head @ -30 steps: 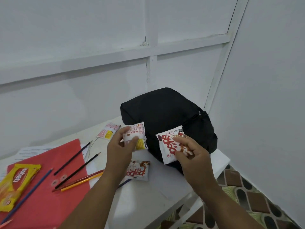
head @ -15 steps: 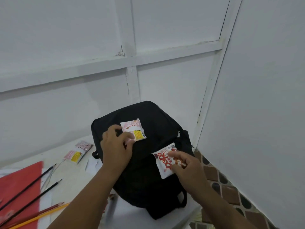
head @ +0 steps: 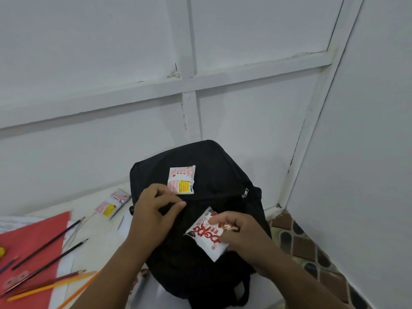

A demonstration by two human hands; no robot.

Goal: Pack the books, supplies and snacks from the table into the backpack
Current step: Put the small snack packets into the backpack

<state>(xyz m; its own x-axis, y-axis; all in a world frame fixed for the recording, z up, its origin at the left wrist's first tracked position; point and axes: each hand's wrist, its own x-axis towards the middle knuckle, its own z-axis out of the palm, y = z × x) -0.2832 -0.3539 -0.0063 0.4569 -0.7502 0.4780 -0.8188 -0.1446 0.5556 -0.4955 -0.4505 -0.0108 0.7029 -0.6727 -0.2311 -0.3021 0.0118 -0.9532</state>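
Since the earlier frames both hands have carried their snack packets off the table and over the black backpack (head: 200,219), and the left hand (head: 153,210) has let its packet go: the pink-and-yellow packet (head: 181,180) now lies loose on the upper face of the backpack, just beyond the left fingertips. That hand hovers over the fabric with fingers loosely curled and holding nothing; thumb and forefinger sit close to the seam that crosses the backpack, perhaps reaching for the opening, though whether they pinch cloth cannot be told. The right hand (head: 240,237) pinches the white-and-red packet (head: 206,235) against the lower front of the backpack. No packet is inside yet; the zip pull (head: 245,192) sits at the right end of the seam, so the bag probably needs opening first.

Count, taken from the backpack:
- Snack packets: two on it, and one more pink-and-yellow packet (head: 112,204) on the table (head: 107,237) just left of it. A red-and-white scrap under the left forearm may be another.
- Red folder (head: 33,237): one, farther left.
- Pencils (head: 48,244): about six lying across the folder and table, black, reddish and orange; the exact number is uncertain where they overlap.
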